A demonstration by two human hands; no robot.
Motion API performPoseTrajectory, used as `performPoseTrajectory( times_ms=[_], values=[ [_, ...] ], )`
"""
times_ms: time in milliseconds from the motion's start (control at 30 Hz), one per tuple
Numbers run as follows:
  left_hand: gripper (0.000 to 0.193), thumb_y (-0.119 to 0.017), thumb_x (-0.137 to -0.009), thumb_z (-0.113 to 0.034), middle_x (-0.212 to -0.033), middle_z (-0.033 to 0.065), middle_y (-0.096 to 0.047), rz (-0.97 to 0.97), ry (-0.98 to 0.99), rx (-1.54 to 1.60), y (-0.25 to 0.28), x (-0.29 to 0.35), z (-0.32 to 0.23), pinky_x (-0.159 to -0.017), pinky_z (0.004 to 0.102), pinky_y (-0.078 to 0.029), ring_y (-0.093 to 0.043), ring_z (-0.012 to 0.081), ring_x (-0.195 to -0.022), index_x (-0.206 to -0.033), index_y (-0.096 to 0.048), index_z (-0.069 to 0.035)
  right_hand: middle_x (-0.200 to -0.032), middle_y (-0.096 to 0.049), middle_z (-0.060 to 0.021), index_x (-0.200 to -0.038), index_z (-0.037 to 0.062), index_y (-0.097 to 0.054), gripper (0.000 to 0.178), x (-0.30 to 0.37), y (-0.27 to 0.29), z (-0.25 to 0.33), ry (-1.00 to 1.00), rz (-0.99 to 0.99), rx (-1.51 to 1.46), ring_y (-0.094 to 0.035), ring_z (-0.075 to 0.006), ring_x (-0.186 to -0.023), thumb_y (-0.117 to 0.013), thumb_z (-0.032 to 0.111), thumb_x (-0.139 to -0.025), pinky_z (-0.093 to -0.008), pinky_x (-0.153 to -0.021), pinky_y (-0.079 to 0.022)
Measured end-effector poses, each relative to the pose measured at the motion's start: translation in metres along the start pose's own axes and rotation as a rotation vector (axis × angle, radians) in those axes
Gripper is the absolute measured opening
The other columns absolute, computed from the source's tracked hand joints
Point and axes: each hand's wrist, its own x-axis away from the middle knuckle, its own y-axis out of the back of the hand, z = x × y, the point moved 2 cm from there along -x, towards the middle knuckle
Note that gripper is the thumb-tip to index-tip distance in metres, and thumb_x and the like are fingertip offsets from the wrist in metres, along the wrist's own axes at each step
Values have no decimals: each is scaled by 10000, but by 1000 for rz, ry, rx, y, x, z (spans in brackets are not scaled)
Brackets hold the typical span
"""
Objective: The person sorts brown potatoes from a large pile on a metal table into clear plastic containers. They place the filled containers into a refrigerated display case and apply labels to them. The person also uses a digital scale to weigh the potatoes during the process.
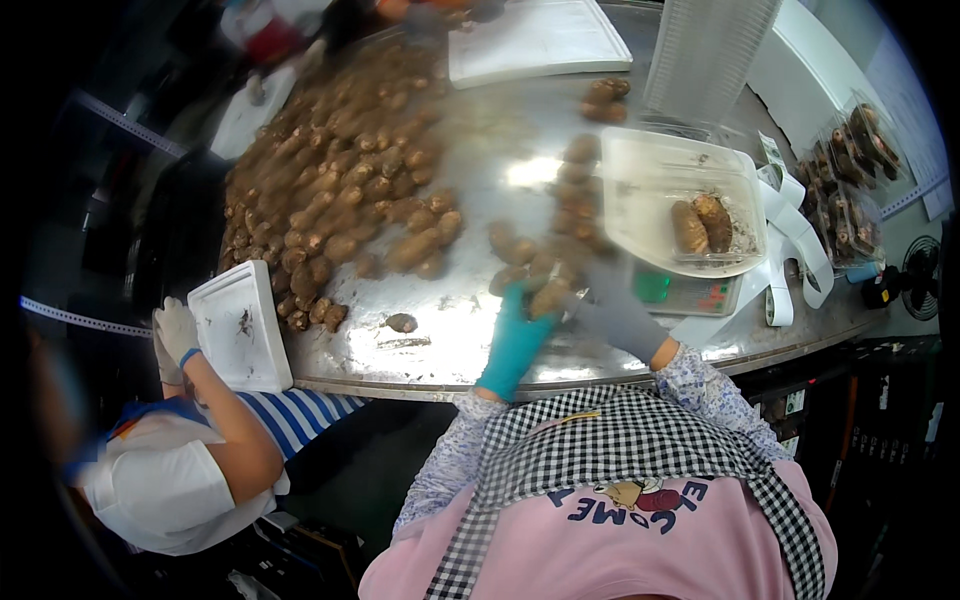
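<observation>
My left hand [515, 338], in a teal glove, is closed around a brown taro root [550, 298] at the near side of the metal table. Close on its right is my right hand [618, 312], in a grey glove. Motion smears its fingers, so whether they grip anything does not show. Several loose taros [510, 245] lie just beyond both hands. To the right, a white scale pan [630, 225] carries a clear plastic tray [690, 262] with two taros [703, 224] in it. The scale's body [690, 293] shows a green display under the pan.
A large taro heap [350, 170] covers the table's left. White trays [270, 350] lie along the edges. Stacked clear containers [705, 60] stand behind the scale; a label strip [785, 230] and packed taros [850, 190] lie right. A gloved co-worker [190, 450] is at left, others beyond.
</observation>
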Motion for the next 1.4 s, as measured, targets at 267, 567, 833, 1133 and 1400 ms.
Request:
performPoseTrajectory(
  times_ms=[267, 567, 833, 1133, 1400],
  values=[
    [711, -725, -807, -309, -1520, 172, -208, -473, -297, -1269, 93, -28, -2, -1119, 576, -183, -235, 385, -1375, -1442, -406, -297, -922, -683, -131, -1143, 39, -557, 382, -6, -2, 7, -246, 18, -94, -672, -202, -824, -576, 343, -912, -314, -733, -524],
    [614, -634, -863, -205, -1570, 86, -206, -328, -246, -1713, 185, -150, 35, -1099, 698, -36, -165, 401, -1433, -1384, -428, -456, -956, -668, -94, -1203, 26, -530, 382, -16, -41, 11, -255, 183, -325, -621, -142, -877, -593, 267, -914, -294, -787, -503],
    [751, -552, -874, -22, -1521, 98, -302, -520, -141, -1726, 277, -232, 8, -1113, 678, -119, -223, 373, -1422, -1452, -308, -434, -911, -687, -148, -1160, -2, -549, 427, -25, -26, 9, -400, 100, -25, -667, -204, -826, -610, 337, -908, -334, -751, -521],
    [508, -364, -1001, -469, -1583, 100, -149, -594, 312, -1770, 329, -286, -41, -1076, 697, -183, -169, 366, -1439, -1490, -258, -382, -906, -682, -154, -1110, 28, -576, 380, -8, -17, 11, -384, -50, -163, -665, -197, -836, -653, 323, -882, -328, -757, -522],
    [617, -671, -876, -219, -1392, 233, -418, -397, -443, -1063, 237, -193, -1, -990, 478, -430, -468, 402, -1221, -1424, -407, -119, -926, -667, -99, -1128, 5, -553, 389, -9, -14, 22, -373, 12, -327, -642, -158, -864, -630, 307, -895, -301, -792, -511]
  ],
)
